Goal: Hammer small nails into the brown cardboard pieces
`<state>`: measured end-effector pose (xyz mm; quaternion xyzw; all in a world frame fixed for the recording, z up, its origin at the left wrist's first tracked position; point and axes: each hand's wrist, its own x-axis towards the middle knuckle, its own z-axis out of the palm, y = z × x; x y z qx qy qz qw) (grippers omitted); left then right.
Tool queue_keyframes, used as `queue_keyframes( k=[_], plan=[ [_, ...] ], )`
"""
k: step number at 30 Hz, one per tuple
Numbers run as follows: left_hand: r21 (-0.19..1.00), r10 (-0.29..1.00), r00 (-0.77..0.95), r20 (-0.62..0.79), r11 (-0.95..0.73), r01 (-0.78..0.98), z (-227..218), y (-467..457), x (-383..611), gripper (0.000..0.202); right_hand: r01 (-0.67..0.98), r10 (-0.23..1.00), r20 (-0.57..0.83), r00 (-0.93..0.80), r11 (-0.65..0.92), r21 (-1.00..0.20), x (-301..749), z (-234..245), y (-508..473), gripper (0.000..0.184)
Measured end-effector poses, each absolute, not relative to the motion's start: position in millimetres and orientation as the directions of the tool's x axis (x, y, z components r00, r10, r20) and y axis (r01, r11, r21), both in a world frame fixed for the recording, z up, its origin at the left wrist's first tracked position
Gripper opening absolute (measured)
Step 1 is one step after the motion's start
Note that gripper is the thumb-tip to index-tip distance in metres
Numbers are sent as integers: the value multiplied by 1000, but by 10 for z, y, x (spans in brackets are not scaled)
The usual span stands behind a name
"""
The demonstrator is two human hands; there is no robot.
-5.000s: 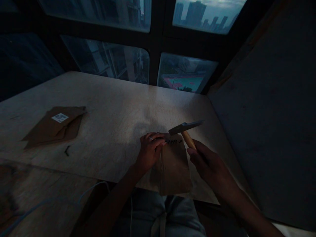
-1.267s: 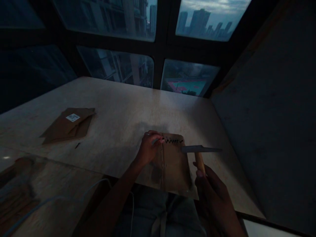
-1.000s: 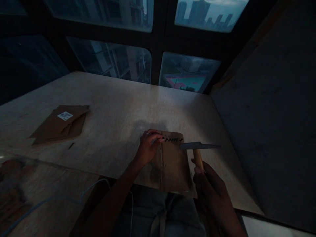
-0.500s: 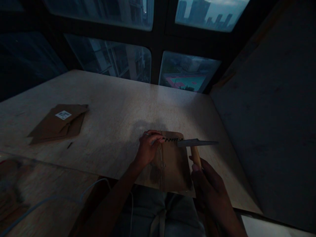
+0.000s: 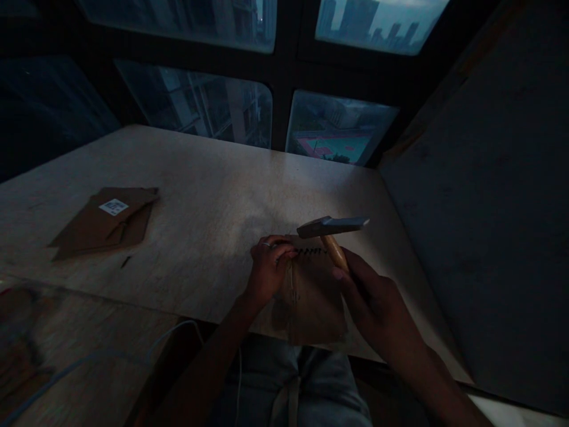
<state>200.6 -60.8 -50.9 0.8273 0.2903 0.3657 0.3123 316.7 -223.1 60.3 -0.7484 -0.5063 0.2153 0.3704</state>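
Observation:
My right hand (image 5: 373, 299) is wrapped round the wooden handle of a hammer (image 5: 335, 252). Its dark metal head is raised above a brown piece of cardboard (image 5: 315, 305) at the table's front edge. Small dark nails (image 5: 311, 251) stand in a row across the far part of the cardboard; dim light blurs their detail. At the left end of this row, the fingers of my left hand (image 5: 267, 270), a ring on one, pinch what looks like a nail, mostly hidden by the fingertips. That hand rests against the cardboard.
Flat brown cardboard pieces (image 5: 104, 219) with a white label lie on the pale table (image 5: 200, 196) to the left. Near them is a small dark strip (image 5: 126, 261). A pale cable (image 5: 102, 356) runs at lower left. A grey panel (image 5: 493, 225) rises on the right, windows behind.
The hammer has risen and moved slightly left, away from the right end of the nail row, its head now tilted. My left hand has stayed in place.

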Motion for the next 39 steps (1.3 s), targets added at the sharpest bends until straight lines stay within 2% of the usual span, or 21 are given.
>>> queue_keyframes(
  k=[4,6,11,15,19,23,29,34,39],
  plan=[
    [697,713,558,424,-651,301,-492,-632,2005,16,631,934,-94,345,-305,-714,3236,470,-2148,45],
    [691,708,562,428,-657,302,-500,-627,2005,15,616,936,-121,331,-311,-723,3280,456,-2138,46],
    [742,695,562,448,-640,199,-538,-580,2010,13,528,923,-53,382,-264,-807,3346,599,-2171,47],
    [773,682,575,451,-621,131,-526,-542,1998,11,527,906,1,424,-246,-813,3368,628,-2155,48],
    [778,653,599,463,-623,79,-495,-524,1964,8,544,936,-51,348,-246,-802,3383,506,-2131,49],
    [792,658,604,450,-606,71,-487,-524,1946,8,542,938,-88,335,-268,-797,3350,468,-2155,47],
    [811,664,615,425,-581,67,-498,-515,1946,9,580,933,21,360,-206,-788,3294,631,-2191,47],
    [825,688,601,407,-559,81,-457,-548,1946,10,575,941,-90,327,-273,-771,3310,592,-2239,46],
    [775,692,598,405,-606,176,-357,-596,1981,25,479,916,-82,392,-279,-832,3329,512,-2317,48]
  ],
)
